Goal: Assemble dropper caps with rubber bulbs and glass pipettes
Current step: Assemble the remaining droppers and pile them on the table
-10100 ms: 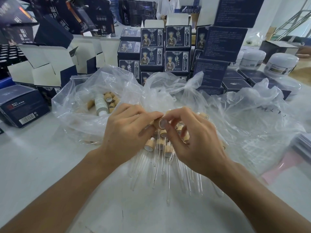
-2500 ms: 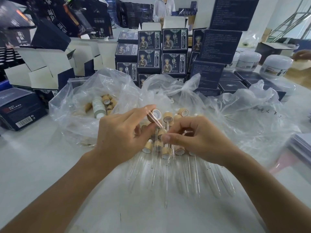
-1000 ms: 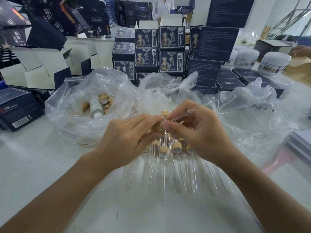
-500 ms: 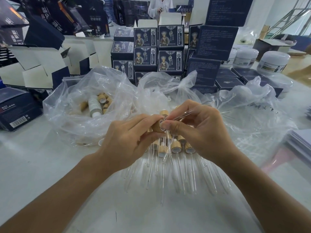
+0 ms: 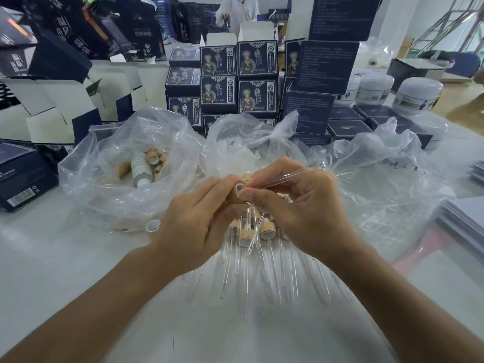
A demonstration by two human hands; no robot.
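My left hand (image 5: 195, 226) grips a wood-coloured dropper cap (image 5: 235, 193) with its open end turned toward my right hand. My right hand (image 5: 301, 208) pinches a clear glass pipette (image 5: 281, 178), its near end at the cap's mouth and its tip pointing up to the right. Below my hands, several assembled droppers (image 5: 265, 231) lie in a row on the table, caps away from me and glass stems toward me. A loose white-lined cap (image 5: 152, 225) lies left of my left hand.
A clear plastic bag (image 5: 104, 184) at the left holds wood-coloured caps and a white bottle (image 5: 138, 167). More crumpled bags (image 5: 387, 184) lie at the right. Dark blue boxes (image 5: 237, 79) and white jars (image 5: 419, 95) stand behind. A person stands at the far back.
My hands stay together with the cap and pipette. The pipette's near end has come closer to the cap's mouth. The view has shifted slightly.
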